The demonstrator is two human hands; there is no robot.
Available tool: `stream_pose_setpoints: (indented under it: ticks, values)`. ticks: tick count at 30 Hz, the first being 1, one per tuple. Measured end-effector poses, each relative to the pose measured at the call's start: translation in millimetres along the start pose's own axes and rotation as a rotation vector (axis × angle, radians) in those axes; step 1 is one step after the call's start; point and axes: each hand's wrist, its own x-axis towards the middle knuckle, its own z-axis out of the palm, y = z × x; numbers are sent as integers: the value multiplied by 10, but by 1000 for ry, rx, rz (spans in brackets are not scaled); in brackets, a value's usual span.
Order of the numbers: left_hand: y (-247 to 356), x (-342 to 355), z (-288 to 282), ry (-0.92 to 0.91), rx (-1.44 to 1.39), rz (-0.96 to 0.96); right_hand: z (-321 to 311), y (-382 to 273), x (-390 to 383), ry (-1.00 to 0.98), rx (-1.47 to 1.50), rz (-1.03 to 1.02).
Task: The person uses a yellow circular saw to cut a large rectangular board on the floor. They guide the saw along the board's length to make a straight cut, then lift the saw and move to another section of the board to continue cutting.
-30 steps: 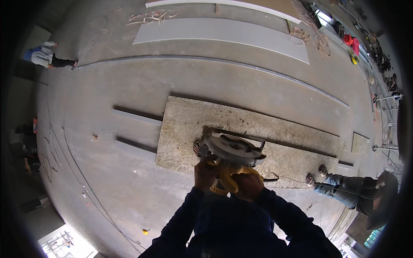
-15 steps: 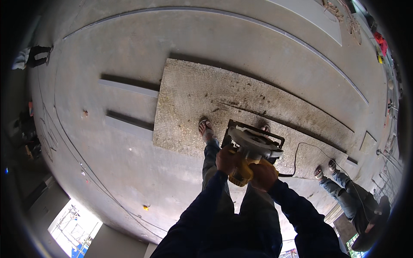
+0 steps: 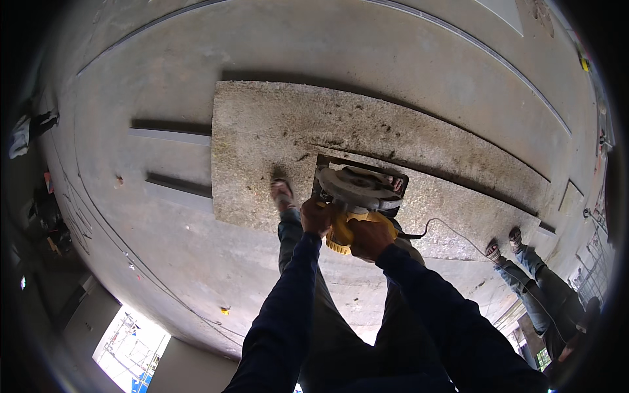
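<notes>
A yellow circular saw (image 3: 341,229) with a grey blade guard and a dark rectangular base plate is held in front of my legs with both hands. My left hand (image 3: 316,218) is closed round its front grip. On the rear handle, my right hand (image 3: 371,238) is wrapped tight; its fingertips are partly hidden. Below the saw lies a large, rough, speckled board (image 3: 255,118), split lengthwise by a dark gap that ends near the saw. I stand with my feet on this board. From the saw's rear a dark cord (image 3: 452,226) runs off to the right.
Another person (image 3: 537,281) stands at the right by the board's edge, with the cord passing them. Two grey strips (image 3: 171,136) jut from under the board's left end. A long thin rail (image 3: 472,46) lies beyond, and cables (image 3: 124,245) cross the floor at left.
The saw and both hands have shifted left and away from me in the picture, still gripped alike. My left foot has moved, and the whole view has turned slightly.
</notes>
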Motion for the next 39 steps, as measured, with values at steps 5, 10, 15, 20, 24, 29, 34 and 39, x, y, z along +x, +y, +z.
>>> stream_pose_setpoints:
  ticks: [5, 10, 15, 20, 24, 29, 34, 39]
  values:
    - [-450, 282, 177, -66, -101, -76, 204, 74, 279, 79, -34, 32]
    - [-777, 529, 345, -207, -369, -110, 353, 104, 449, 16, -88, 107]
    - [-824, 567, 310, -277, -461, -230, 399, 78, 566, 71, -89, 70]
    - [-771, 544, 118, -277, -490, -331, 393, -89, 596, 63, -70, 59]
    - [-747, 532, -15, -212, -376, -324, 394, -204, 626, 13, -64, 83]
    - [-723, 516, -147, -201, -229, -310, 414, -279, 668, 13, -58, 64]
    - [-727, 555, -233, -204, -328, -270, 377, -362, 700, 21, -96, 50]
    - [-670, 624, -355, -219, -337, -298, 298, -497, 786, 1, -113, 89]
